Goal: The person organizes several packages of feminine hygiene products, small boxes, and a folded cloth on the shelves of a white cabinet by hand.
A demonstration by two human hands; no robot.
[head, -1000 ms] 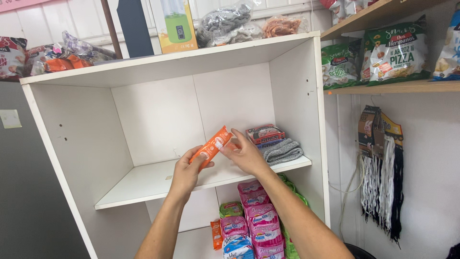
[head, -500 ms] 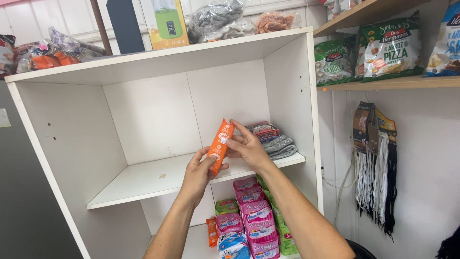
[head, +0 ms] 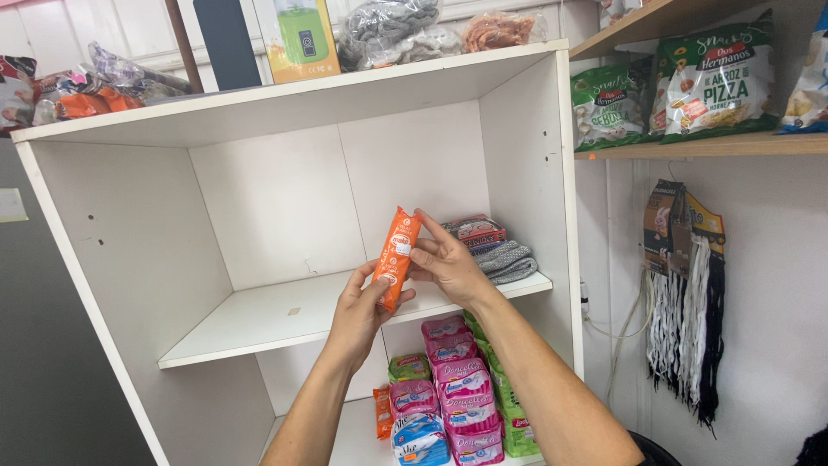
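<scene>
Now the orange packet (head: 396,255) stands almost straight up; a moment ago it lay tipped over to one side. Both hands have it. The left hand (head: 364,306) pinches the bottom end, with its thumb in front and its fingers curled behind. The right hand (head: 448,263) grips the upper half from the side, with its fingers closed around the edge. So the packet sits between the two sets of fingers, in front of the white shelf (head: 259,319). Below the fingers, pink packs (head: 453,388) and green packs (head: 509,414) stand piled up on a lower board. Just behind the right fingers lie grey folded cloths (head: 509,261) with a red box (head: 474,229) on top. Farther off, up and to the right of the fingers, green snack bags (head: 711,82) sit on a wooden shelf (head: 707,147).
</scene>
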